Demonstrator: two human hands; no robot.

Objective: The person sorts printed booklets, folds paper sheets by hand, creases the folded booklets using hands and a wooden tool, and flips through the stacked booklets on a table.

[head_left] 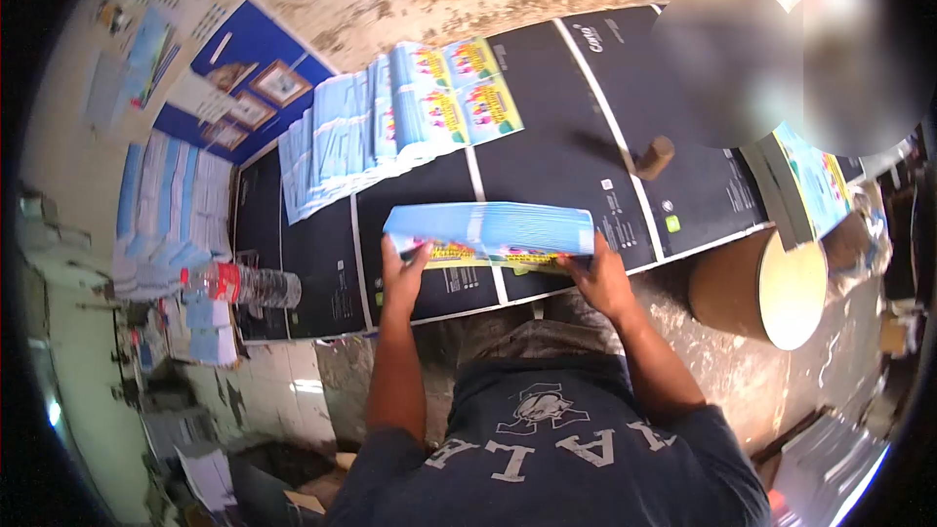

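Note:
A stack of light-blue printed sheets (488, 226) is held between my two hands above the front of the black table (532, 88). The stack is tilted, with its fanned edges showing on top and a yellow, colourful print along its lower side. My left hand (402, 268) grips the left end, thumb on the near face. At the right end, my right hand (600, 278) is closed round the corner. Beyond them, a row of overlapping blue and yellow printed sheets (390, 112) lies on the table.
A short brown cylinder (654, 157) stands on the table. At the left edge is a water bottle (244, 285) with a red label, near piled sheets (176, 200). More printed sheets (815, 181) lie at the right, above a round brown drum (761, 288). A blue board (244, 78) leans behind.

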